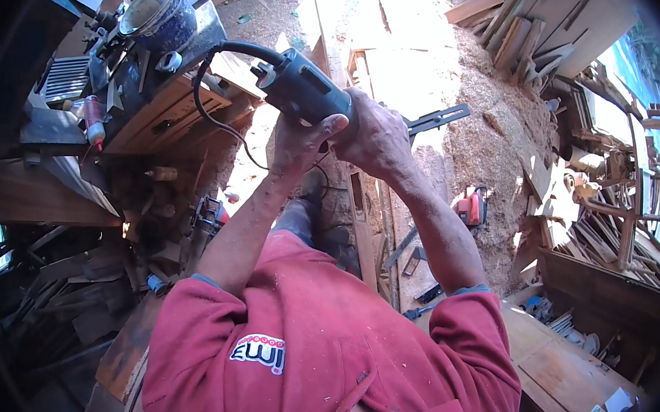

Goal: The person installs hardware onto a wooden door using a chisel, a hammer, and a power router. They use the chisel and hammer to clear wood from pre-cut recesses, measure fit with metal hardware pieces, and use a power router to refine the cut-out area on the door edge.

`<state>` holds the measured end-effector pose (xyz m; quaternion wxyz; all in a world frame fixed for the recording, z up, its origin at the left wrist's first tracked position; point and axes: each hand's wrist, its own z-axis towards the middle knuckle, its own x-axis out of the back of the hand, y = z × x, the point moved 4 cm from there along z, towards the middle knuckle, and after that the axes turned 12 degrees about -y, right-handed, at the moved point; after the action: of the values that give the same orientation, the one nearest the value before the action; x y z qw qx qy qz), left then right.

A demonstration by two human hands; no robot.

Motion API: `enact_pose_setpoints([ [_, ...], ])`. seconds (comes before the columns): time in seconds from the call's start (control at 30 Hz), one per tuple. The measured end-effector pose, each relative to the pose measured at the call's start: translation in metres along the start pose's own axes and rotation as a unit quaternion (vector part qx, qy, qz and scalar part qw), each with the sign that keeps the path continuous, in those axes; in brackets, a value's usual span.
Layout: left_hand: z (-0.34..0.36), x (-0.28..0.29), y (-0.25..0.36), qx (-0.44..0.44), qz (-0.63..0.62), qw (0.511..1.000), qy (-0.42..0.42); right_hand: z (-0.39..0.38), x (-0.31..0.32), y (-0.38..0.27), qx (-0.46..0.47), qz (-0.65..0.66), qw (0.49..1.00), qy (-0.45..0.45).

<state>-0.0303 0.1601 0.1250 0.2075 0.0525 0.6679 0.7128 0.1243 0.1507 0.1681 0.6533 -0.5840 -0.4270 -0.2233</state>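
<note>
A dark, cylindrical corded power tool point(304, 87) is held up in front of me, tilted, with a black slotted metal guide bar point(440, 117) sticking out to the right. My left hand point(305, 141) grips the lower left of its body, thumb across the housing. My right hand point(371, 132) wraps round its right end, partly hiding it. The black cord point(203, 103) loops from the top down past my left wrist. Below the tool, long timber pieces point(360, 219) lie along the bright, sawdust-covered work area point(488, 129).
At upper left stands a cluttered bench point(165, 110) with a bucket point(157, 21) and bottle point(94, 117). A red tool point(471, 208) lies in sawdust. Piled offcuts point(607, 237) crowd the right side; scrap wood point(95, 297) fills the lower left. My boot point(311, 188) is below.
</note>
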Motion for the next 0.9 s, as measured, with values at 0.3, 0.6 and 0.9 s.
enact_pose_setpoints([
  [0.3, 0.011, 0.01, -0.009, 0.062, -0.09, 0.994, 0.01, -0.078, 0.11, 0.04, 0.044, 0.246, 0.947, 0.201],
  [0.6, -0.02, 0.052, -0.032, 0.259, -0.265, 0.929, 0.021, -0.251, -0.1, 0.334, -0.39, 0.098, 0.915, 0.038],
  [0.9, -0.064, 0.061, 0.011, 0.319, -0.322, 0.887, 0.085, -0.283, -0.291, 0.407, -0.278, -0.156, 0.941, -0.113],
])
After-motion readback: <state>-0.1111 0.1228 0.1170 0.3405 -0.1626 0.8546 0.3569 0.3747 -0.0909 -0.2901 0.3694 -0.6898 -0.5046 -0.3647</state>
